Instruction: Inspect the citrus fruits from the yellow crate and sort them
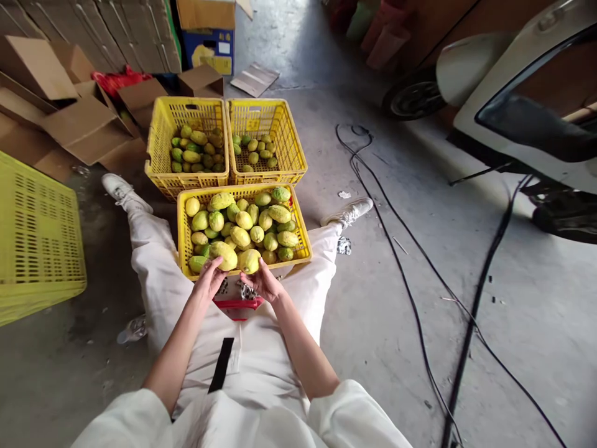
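My left hand [209, 280] is closed around a large yellow-green oval fruit [224, 254], at the near edge of a full yellow crate [306, 246]. Just beside it, my right hand [267, 283] grips a second, yellow fruit [249, 262] from its right side. Both fruits are held close together over the crate's near rim. Inside the crate lie several more yellow and green oval fruits [243, 219]. Between my legs, under my hands, there is a red thing [237, 309] with small dark and silvery bits, partly hidden.
Two more yellow crates [186, 180] [301, 168] with fruit stand behind the full one. A tall yellow crate [41, 230] is at left, below open cardboard boxes [84, 124]. Black cables [410, 283] cross the floor toward a parked scooter [513, 118].
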Demonstrator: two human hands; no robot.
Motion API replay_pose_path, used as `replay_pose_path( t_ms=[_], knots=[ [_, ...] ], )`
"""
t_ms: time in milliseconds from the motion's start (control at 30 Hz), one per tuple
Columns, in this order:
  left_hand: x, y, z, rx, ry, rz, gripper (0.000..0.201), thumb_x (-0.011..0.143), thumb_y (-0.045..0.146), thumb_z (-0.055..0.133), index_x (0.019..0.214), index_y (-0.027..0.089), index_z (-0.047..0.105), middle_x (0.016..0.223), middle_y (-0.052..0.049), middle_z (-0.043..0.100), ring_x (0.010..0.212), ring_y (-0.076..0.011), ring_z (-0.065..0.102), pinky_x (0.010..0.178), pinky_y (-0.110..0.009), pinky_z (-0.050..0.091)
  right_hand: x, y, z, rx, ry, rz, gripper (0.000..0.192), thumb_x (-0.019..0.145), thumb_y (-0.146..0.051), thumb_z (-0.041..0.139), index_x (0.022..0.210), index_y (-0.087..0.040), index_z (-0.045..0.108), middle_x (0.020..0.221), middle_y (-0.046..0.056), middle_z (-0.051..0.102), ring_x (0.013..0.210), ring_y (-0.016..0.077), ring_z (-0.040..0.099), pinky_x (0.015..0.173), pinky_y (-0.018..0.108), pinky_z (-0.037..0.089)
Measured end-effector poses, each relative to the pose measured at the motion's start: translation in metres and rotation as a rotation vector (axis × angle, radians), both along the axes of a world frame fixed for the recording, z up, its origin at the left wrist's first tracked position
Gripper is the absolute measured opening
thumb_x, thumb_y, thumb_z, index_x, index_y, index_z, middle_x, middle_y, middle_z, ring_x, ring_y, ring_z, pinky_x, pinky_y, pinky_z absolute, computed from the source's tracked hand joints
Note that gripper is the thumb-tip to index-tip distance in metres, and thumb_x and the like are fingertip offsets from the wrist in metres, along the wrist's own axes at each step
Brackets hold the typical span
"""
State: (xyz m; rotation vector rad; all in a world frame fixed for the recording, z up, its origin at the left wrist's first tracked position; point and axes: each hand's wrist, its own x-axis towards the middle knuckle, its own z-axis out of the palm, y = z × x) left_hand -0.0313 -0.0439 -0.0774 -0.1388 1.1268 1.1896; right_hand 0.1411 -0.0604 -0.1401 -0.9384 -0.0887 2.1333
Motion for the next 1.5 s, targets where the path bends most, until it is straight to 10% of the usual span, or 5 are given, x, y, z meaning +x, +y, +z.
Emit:
replay_pose_path(
  t_ms=[333, 667, 1000, 1267, 1500],
  knots=[
    [-0.005, -0.001, 0.003, -0.158, -0.02, 0.0, 0.008, 0.089, 0.016, 0.064, 0.096, 0.017, 0.068, 0.085, -0.005, 0.072, 0.075, -0.017, 0.068, 0.064, -0.027, 0.06, 0.001, -0.002, 0.013, 0.053, 0.052, -0.183, 0.057, 0.07, -0.036, 0.091, 0.118, -0.028, 0.061, 0.107, 0.001, 0.075, 0.081, 0.0173, 0.071, 0.063, 0.026, 0.061],
    [-0.003, 0.002, 0.004, -0.113, -0.004, 0.069, 0.016, 0.088, 0.006, 0.065, 0.098, 0.019, 0.069, 0.091, -0.003, 0.074, 0.079, -0.0138, 0.069, 0.066, -0.02, 0.058, 0.005, -0.002, 0.027, 0.12, -0.108, -0.257, 0.071, 0.066, -0.024, 0.09, 0.13, -0.037, 0.064, 0.122, -0.002, 0.07, 0.1, 0.0164, 0.071, 0.088, 0.028, 0.062],
    [-0.009, 0.004, 0.005, -0.058, -0.025, 0.122, 0.009, 0.097, 0.019, 0.058, 0.099, 0.023, 0.066, 0.093, -0.003, 0.074, 0.085, -0.0165, 0.071, 0.078, -0.028, 0.063, 0.003, -0.001, 0.018, 0.16, -0.118, -0.284, 0.043, 0.065, -0.031, 0.093, 0.099, -0.024, 0.068, 0.088, -0.001, 0.07, 0.075, 0.0133, 0.063, 0.062, 0.021, 0.053],
    [-0.009, -0.004, -0.011, -0.012, 0.113, 0.035, 0.044, 0.079, 0.012, 0.079, 0.119, 0.026, 0.067, 0.11, -0.004, 0.076, 0.101, -0.0192, 0.073, 0.086, -0.028, 0.06, 0.007, -0.002, 0.027, 0.167, -0.056, -0.294, 0.067, 0.068, -0.021, 0.084, 0.131, -0.033, 0.063, 0.115, -0.001, 0.073, 0.105, 0.0213, 0.069, 0.092, 0.036, 0.061],
    [-0.002, -0.002, -0.012, 0.059, 0.115, -0.018, 0.04, 0.07, 0.015, 0.084, 0.107, 0.022, 0.071, 0.093, -0.003, 0.077, 0.096, -0.0203, 0.074, 0.084, -0.028, 0.059, 0.007, 0.001, 0.023, 0.106, -0.054, -0.283, 0.05, 0.072, -0.032, 0.087, 0.116, -0.027, 0.064, 0.099, 0.0, 0.075, 0.087, 0.0183, 0.071, 0.068, 0.025, 0.061]
  ],
)
